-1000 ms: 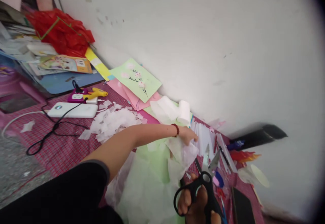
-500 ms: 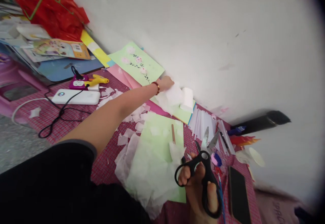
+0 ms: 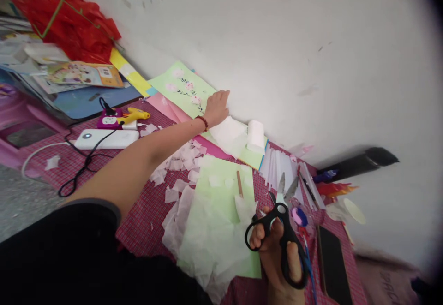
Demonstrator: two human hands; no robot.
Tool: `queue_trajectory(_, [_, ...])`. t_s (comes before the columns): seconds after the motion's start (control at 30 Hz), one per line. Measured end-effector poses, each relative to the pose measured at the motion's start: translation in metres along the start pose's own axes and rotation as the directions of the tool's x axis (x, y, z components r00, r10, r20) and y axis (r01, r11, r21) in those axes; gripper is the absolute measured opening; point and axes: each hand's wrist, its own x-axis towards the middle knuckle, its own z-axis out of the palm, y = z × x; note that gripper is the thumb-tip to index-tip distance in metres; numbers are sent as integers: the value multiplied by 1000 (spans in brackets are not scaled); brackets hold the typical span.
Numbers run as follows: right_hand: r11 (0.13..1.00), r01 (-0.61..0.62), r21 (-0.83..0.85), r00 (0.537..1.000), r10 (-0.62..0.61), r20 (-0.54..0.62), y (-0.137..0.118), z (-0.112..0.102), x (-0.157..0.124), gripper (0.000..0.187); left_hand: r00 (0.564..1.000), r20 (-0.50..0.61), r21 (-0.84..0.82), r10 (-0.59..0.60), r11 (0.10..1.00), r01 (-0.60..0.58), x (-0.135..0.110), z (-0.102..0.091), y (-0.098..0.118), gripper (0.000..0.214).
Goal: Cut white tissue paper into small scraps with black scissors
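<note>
My left hand (image 3: 217,107), fingers stretched out, reaches to the wall over the lower corner of a green sheet with pink flowers (image 3: 188,86). Just beside it lies a white tissue sheet (image 3: 230,135), next to a white tissue roll (image 3: 255,136). In my right hand (image 3: 275,254) is a pair of black-handled scissors (image 3: 284,231), fingers through the loops and blades parted, pointing at the wall. To its left, a light green sheet (image 3: 221,194) carries thin white tissue (image 3: 207,245) and a brown stick (image 3: 239,184).
Cut tissue scraps (image 3: 185,157) cover the checked cloth. At left are a yellow glue gun (image 3: 134,115), a white power bank (image 3: 105,139) and a black cable. White sticks (image 3: 277,164) and a dark phone (image 3: 334,263) lie at right.
My left hand has let go of the tissue sheet and moved up and left, its fingers now straightened. The scissors stay in my right hand, blades still apart; the view has shifted slightly.
</note>
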Motion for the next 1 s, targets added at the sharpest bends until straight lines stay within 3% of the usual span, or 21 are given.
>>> queue_trajectory(0.03, [990, 104, 99, 967, -77, -241, 7, -4, 12, 55, 990, 15, 50, 139, 989, -139, -10, -1, 5, 62])
queue_trajectory(0.07, [977, 141, 162, 926, -72, -371, 12, -6, 20, 52, 961, 46, 77, 273, 958, -276, -22, -2, 10, 62])
queue_trajectory(0.1, [970, 108, 217, 914, -11, -405, 14, -8, 24, 48, 911, 83, 82, 404, 908, -410, -37, -4, 16, 61])
queue_trajectory(0.17, [944, 103, 314, 884, 58, -464, 11, -11, 23, 51, 771, 166, 27, 614, 779, -626, -69, -10, 30, 58])
queue_trajectory(0.23, [914, 112, 391, 864, 105, -493, 3, -13, 18, 58, 668, 243, -78, 703, 701, -709, -101, -20, 44, 48])
queue_trajectory(0.3, [892, 117, 436, 851, 136, -507, -4, -15, 17, 61, 630, 357, -218, 690, 717, -662, -127, -31, 56, 31])
queue_trajectory(0.43, [878, 174, 447, 823, 119, -555, -7, -18, 22, 60, 549, 644, -423, 533, 846, -324, -159, -53, 57, 20])
queue_trajectory(0.5, [875, 206, 437, 804, 103, -586, -5, -18, 25, 59, 527, 694, -470, 491, 863, -185, -166, -64, 48, 21])
queue_trajectory(0.6, [849, 309, 430, 738, 71, -671, -2, -18, 27, 53, 498, 759, -487, 419, 873, 8, -172, -78, 34, 21])
queue_trajectory(0.67, [830, 349, 435, 720, 59, -691, 1, -20, 28, 55, 448, 800, -491, 399, 865, 106, -174, -80, 36, 22])
queue_trajectory(0.73, [831, 363, 421, 711, 45, -702, 4, -23, 27, 52, 405, 824, -494, 396, 852, 171, -178, -72, 51, 24])
queue_trajectory(0.8, [843, 371, 389, 705, 17, -709, 5, -24, 27, 46, 397, 834, -481, 382, 857, 185, -186, -55, 75, 24])
queue_trajectory(0.87, [848, 380, 370, 708, -9, -707, 4, -24, 27, 42, 432, 825, -434, 363, 898, 73, -197, -32, 99, 31])
queue_trajectory(0.9, [847, 379, 372, 716, -15, -698, 3, -23, 26, 43, 436, 826, -395, 357, 919, -4, -202, -19, 109, 38])
queue_trajectory(0.93, [847, 376, 377, 727, -18, -686, 2, -21, 26, 44, 407, 838, -376, 364, 925, -52, -206, -7, 117, 43])
queue_trajectory(1.0, [850, 364, 382, 751, -25, -660, 0, -18, 26, 50, 419, 809, -414, 413, 905, -94, -209, 9, 125, 37])
